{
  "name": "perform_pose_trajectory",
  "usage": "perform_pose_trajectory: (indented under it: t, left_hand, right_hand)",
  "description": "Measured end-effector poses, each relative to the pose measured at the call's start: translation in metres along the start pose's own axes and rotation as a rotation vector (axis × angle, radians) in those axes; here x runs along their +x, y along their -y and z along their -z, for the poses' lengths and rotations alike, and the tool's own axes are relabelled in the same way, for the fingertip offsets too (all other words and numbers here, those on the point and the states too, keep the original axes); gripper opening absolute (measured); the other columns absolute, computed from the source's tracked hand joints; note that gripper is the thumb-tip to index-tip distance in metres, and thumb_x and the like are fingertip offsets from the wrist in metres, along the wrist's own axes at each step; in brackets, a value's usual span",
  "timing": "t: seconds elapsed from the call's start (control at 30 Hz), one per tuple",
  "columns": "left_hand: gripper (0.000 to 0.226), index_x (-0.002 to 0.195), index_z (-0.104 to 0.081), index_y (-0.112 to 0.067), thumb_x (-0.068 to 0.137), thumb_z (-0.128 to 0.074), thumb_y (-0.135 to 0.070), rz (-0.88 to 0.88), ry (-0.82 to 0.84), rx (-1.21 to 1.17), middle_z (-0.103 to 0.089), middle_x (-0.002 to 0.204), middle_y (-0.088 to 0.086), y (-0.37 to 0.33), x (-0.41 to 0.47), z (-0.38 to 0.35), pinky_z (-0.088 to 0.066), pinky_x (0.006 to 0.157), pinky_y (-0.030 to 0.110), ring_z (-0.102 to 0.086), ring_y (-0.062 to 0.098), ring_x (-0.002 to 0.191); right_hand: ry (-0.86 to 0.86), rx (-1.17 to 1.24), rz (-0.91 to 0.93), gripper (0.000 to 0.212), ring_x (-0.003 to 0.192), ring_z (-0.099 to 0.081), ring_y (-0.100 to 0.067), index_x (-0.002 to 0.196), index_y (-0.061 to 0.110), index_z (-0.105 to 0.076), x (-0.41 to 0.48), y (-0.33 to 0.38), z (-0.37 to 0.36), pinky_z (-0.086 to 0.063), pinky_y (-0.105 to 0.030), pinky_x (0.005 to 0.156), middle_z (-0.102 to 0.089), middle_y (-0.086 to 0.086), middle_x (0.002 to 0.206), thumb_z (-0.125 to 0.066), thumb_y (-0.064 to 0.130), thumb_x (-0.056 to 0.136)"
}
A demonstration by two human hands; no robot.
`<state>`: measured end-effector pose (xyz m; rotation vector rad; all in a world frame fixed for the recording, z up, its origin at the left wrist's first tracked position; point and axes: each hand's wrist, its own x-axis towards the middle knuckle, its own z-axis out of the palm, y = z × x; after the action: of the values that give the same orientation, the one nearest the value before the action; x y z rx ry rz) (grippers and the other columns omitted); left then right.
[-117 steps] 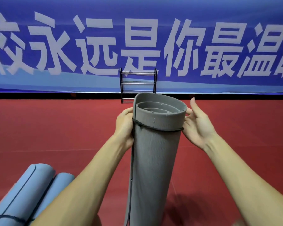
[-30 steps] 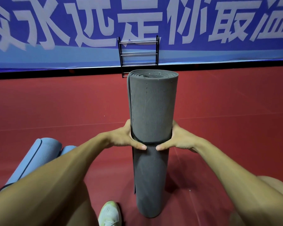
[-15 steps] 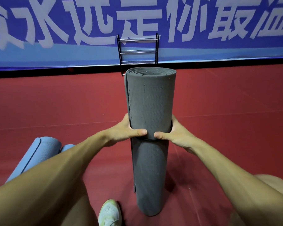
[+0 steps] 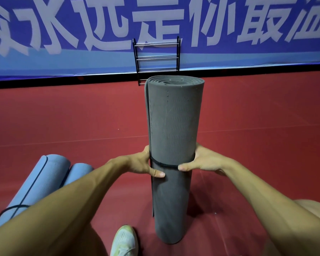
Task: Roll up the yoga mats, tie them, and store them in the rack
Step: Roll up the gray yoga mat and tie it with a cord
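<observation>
A rolled grey yoga mat [image 4: 174, 122] stands upright on the red floor in front of me. A black cord [image 4: 164, 165] circles it about halfway down. My left hand [image 4: 142, 162] grips the roll's left side with the thumb across the front just under the cord. My right hand [image 4: 201, 160] grips the right side, thumb tip touching the cord. The black metal rack [image 4: 156, 58] stands far back against the blue banner, right behind the roll's top.
Two rolled light-blue mats [image 4: 44, 178] tied with black cord lie on the floor at lower left. My white shoe [image 4: 125, 241] is near the grey roll's base. My knee [image 4: 314, 207] shows at lower right. Red floor [image 4: 257, 117] stretches to the wall.
The cord, near the roll's top earlier, now sits at mid-height and shows between my thumbs. My hands have slid down the roll with it; the mat stays upright.
</observation>
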<state>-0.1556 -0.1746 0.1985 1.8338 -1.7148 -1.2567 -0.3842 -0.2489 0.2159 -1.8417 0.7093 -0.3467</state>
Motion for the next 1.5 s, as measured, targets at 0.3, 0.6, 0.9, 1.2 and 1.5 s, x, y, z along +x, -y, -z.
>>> perform_pose_trajectory:
  t: [0.3, 0.6, 0.9, 1.2, 1.5]
  left_hand:
    - [0.115, 0.147, -0.016, -0.021, 0.060, -0.087, -0.043, -0.079, -0.036, -0.182, -0.038, 0.144, -0.007, -0.001, -0.011, 0.016, -0.036, 0.105, 0.022, -0.035, 0.010, 0.136]
    - [0.120, 0.146, -0.009, -0.027, 0.059, -0.090, -0.015, -0.070, -0.012, -0.187, -0.035, 0.142, -0.011, -0.009, -0.005, 0.007, -0.036, 0.107, 0.027, -0.035, 0.010, 0.133]
    - [0.066, 0.136, -0.045, -0.026, 0.083, -0.051, -0.063, -0.281, -0.422, -0.841, -0.053, 0.133, -0.005, -0.092, -0.024, 0.059, -0.040, 0.095, 0.043, -0.058, 0.018, 0.108]
    - [0.041, 0.108, -0.065, -0.013, 0.100, -0.035, -0.040, -0.099, -0.611, -0.057, -0.062, 0.096, 0.001, -0.194, -0.034, 0.091, -0.041, 0.066, 0.025, -0.055, 0.012, 0.077]
    - [0.046, 0.089, -0.059, 0.004, 0.105, -0.030, -0.027, -0.111, -0.592, 0.296, -0.062, 0.113, 0.028, -0.185, -0.057, 0.071, -0.038, 0.075, 0.034, -0.056, 0.040, 0.106]
  right_hand:
    - [-0.118, 0.083, -0.013, 0.106, 0.121, -0.048, 0.001, 0.141, 0.022, -0.028, 0.003, -0.010, -0.001, -0.043, -0.017, 0.098, -0.046, 0.009, 0.138, -0.091, 0.007, 0.058]
    - [-0.059, -0.044, 0.015, 0.119, 0.133, -0.035, -0.006, 0.147, 0.019, -0.015, 0.001, -0.005, -0.001, -0.033, -0.027, 0.112, -0.032, 0.006, 0.147, -0.093, 0.021, 0.058]
    - [-0.557, 0.358, 0.174, 0.071, 0.112, -0.057, -0.012, 0.125, 0.028, -0.053, -0.008, 0.098, 0.050, -0.043, -0.046, 0.105, -0.062, 0.014, 0.114, -0.040, 0.079, 0.077]
    - [-0.591, -0.250, 0.136, 0.054, 0.105, -0.052, -0.020, 0.109, 0.012, -0.062, -0.001, 0.167, 0.053, -0.037, -0.031, 0.088, -0.060, -0.004, 0.111, -0.026, 0.052, 0.101]
    - [-0.491, -0.579, 0.017, 0.042, 0.110, -0.054, -0.029, 0.094, 0.019, -0.059, 0.009, 0.169, 0.032, -0.034, -0.034, 0.081, -0.062, -0.011, 0.119, -0.027, 0.044, 0.103]
